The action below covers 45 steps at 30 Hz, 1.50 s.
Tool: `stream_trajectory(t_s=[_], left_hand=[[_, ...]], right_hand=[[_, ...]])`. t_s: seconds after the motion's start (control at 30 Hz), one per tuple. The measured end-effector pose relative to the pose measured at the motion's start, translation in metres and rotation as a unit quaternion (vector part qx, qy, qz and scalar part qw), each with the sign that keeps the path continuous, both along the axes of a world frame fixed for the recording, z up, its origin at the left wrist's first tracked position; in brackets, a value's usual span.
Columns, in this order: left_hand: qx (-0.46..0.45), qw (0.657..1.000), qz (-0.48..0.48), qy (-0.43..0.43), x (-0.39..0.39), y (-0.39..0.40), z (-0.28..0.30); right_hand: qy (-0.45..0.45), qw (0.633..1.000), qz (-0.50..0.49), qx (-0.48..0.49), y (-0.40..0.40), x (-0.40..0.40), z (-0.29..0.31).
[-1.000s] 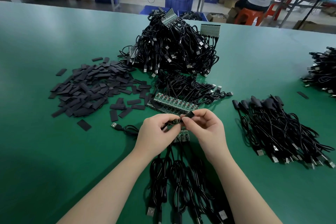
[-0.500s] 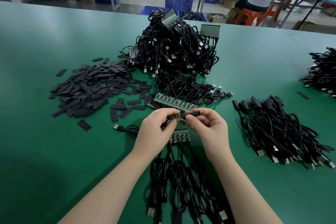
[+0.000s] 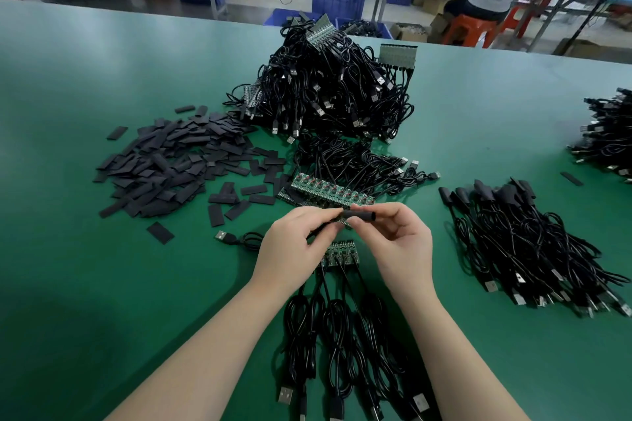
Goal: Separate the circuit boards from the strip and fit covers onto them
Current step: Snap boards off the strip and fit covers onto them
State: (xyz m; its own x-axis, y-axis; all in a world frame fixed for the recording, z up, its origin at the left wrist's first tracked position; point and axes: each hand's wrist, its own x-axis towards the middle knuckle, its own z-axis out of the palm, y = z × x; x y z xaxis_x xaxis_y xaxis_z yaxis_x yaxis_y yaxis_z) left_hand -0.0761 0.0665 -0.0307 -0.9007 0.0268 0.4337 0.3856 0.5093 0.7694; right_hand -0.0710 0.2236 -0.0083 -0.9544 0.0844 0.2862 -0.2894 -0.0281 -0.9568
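— Cables [image 3: 337,349] are lying coiled nearest, trailing from a short strip [image 3: 342,251] on the green bench [image 3: 102,284]. And the hands?

— Left hand [image 3: 294,246] is pinching a circuit board [image 3: 342,221]; right hand [image 3: 398,243] is pinching a black cover [image 3: 359,215] (partly sleeved on it). Loose covers [image 3: 171,167] are lying beyond.

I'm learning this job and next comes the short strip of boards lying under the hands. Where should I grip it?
Probably by the two short ends of the short strip, pinching from left and right. Its cables trail off the near edge toward you, and a longer strip lies beyond, so those sides look crowded.
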Motion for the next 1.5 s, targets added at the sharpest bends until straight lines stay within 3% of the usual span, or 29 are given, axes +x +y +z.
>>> stream_trajectory(t_s=[0.3, 0.57, 0.73, 0.93, 1.3, 1.5], left_hand=[[0.001, 0.999, -0.017, 0.027, -0.002, -0.002, -0.002], [0.009, 0.999, -0.034, 0.019, 0.0, 0.001, -0.004], [0.056, 0.998, -0.028, -0.013, 0.004, 0.003, -0.003], [0.014, 0.999, 0.035, 0.023, 0.004, 0.003, 0.0], [0.071, 0.996, 0.05, 0.014, 0.006, 0.006, 0.001], [0.046, 0.998, 0.038, 0.036, 0.006, 0.005, 0.001]], right_hand=[[0.008, 1.0, 0.005, 0.024, 0.004, -0.001, -0.003], [-0.056, 0.996, 0.039, 0.058, 0.014, -0.005, 0.0], [-0.076, 0.996, 0.05, 0.014, 0.011, -0.005, -0.003], [-0.092, 0.991, 0.044, -0.087, 0.008, -0.006, -0.006], [-0.102, 0.987, 0.044, -0.114, 0.001, -0.004, -0.007], [-0.117, 0.983, 0.054, -0.133, -0.001, -0.003, -0.007]])
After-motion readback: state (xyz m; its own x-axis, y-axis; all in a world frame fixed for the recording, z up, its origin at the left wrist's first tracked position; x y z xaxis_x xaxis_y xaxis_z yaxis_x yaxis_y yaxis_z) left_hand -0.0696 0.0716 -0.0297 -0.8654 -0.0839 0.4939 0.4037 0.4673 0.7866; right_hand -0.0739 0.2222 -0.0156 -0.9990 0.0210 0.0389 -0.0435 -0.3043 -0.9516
